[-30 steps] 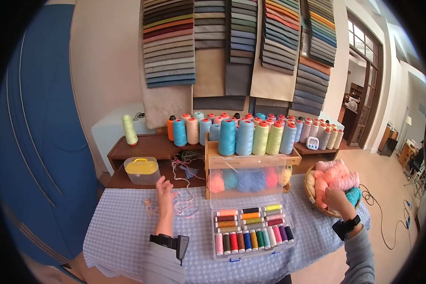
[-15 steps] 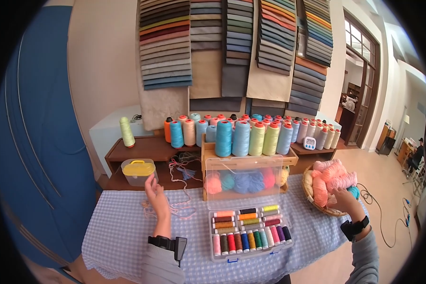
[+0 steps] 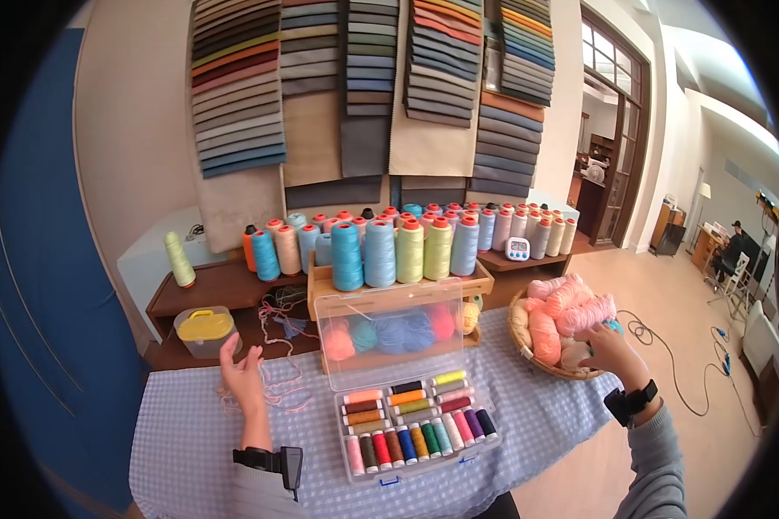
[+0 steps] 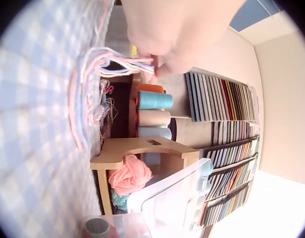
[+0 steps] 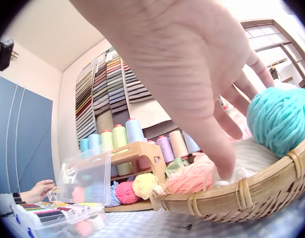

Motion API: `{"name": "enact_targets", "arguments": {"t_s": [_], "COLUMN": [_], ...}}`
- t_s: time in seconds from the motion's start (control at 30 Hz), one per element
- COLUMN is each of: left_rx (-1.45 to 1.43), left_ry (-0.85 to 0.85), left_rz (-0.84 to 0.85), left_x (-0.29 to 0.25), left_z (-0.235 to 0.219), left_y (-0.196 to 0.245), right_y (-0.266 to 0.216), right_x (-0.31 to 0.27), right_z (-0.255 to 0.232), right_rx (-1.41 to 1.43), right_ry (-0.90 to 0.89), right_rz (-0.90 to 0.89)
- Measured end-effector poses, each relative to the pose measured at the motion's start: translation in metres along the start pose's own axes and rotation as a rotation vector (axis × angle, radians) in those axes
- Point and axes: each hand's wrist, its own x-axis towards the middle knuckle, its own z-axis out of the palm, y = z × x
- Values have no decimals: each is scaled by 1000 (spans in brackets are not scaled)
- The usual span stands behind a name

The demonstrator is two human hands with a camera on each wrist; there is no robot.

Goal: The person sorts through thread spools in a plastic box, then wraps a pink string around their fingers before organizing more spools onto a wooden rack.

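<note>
My left hand [image 3: 244, 381] is raised over the left part of the checked cloth. In the left wrist view its fingertips pinch the ends of pink, white and blue yarn strands [image 4: 110, 62], which trail down to the cloth. My right hand [image 3: 619, 356] reaches over the near right rim of the wicker basket [image 3: 519, 333]. In the right wrist view, the right hand [image 5: 187, 74] has its fingers spread and its thumb touching white yarn [image 5: 256, 156]. Turquoise yarn [image 5: 281, 119] lies beside it; the fingers partly hide the yarn behind.
An open clear case [image 3: 424, 467] of thread spools stands between the hands. Behind it is a wooden rack [image 3: 398, 294] with cones on top. A yellow-lidded box [image 3: 206, 333] sits at the left, and a cable [image 3: 697, 394] lies on the floor at the right.
The head view has turned right, shifting the scene left. My right hand's fingers have spread from a curled pose over the basket; my left hand remains raised.
</note>
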Motion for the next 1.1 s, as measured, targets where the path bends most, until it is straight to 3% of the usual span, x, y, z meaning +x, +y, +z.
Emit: {"name": "enact_targets", "arguments": {"t_s": [0.13, 0.23, 0.3, 0.37, 0.43, 0.53, 0.67, 0.73, 0.83, 0.93, 1.1], "left_rx": [4, 94, 136, 142, 60, 75, 9, -3, -5, 218, 342], "left_ry": [58, 103, 178, 128, 108, 104, 39, 10, 80, 89, 67], "left_rz": [94, 145, 157, 186, 240, 193, 221, 227, 227, 307, 366], "left_x": [0, 1, -3, 3, 4, 0, 6, 7, 7, 11, 12], "left_z": [-3, -3, 2, -6, -5, -3, -10, -9, -8, -12, -13], "left_y": [4, 5, 11, -4, -7, 0, -13, -14, -14, -20, -24], "right_y": [6, 21, 18, 14, 21, 24, 11, 12, 23, 24, 18], "right_x": [-5, -9, -14, -20, -22, -21, -22, -21, -16, -14, -15], "right_z": [-6, -4, -14, -20, -13, -5, -12, -8, 0, -8, -31], "right_rx": [-146, -105, -11, 47, 75, 84, 92, 73, 55, 132, 216], "right_ry": [127, 118, 22, -52, -27, 74, 24, 127, 162, 150, 221], "right_rz": [49, 81, 130, 95, 81, -3, 81, 10, 39, 137, 155]}}
